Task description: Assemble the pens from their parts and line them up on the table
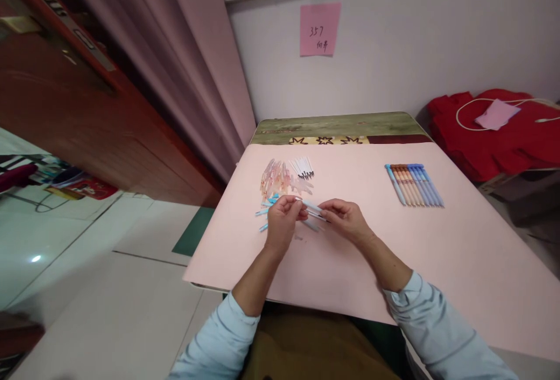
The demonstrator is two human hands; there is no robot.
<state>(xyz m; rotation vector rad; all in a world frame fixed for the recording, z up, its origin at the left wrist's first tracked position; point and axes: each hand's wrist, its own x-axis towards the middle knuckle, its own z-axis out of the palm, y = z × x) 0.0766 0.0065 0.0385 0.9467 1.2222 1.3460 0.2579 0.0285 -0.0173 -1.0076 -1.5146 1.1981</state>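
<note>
My left hand [284, 217] is closed in a pinch at the left end of a pale blue pen barrel [312, 207]. The fingers of my right hand [346, 218] close on the barrel's other end, above the pink sheet. A thin, dark-tipped stick like a pen refill [318, 217] shows just below the barrel; which fingers touch it I cannot tell. Light blue pen parts [262, 212] lie under and beside my left hand, partly hidden by it. Behind are a pile of clear, pinkish pen barrels [275, 177] and a fan of white refills with dark tips [303, 168].
A row of several blue and brown pens [413, 185] lies at the right on the pink sheet [350, 287]. Red cloth [520, 141] with a white cable is beyond the table's right edge. A wooden door [109, 118] and pink curtain [192, 48] stand at the left.
</note>
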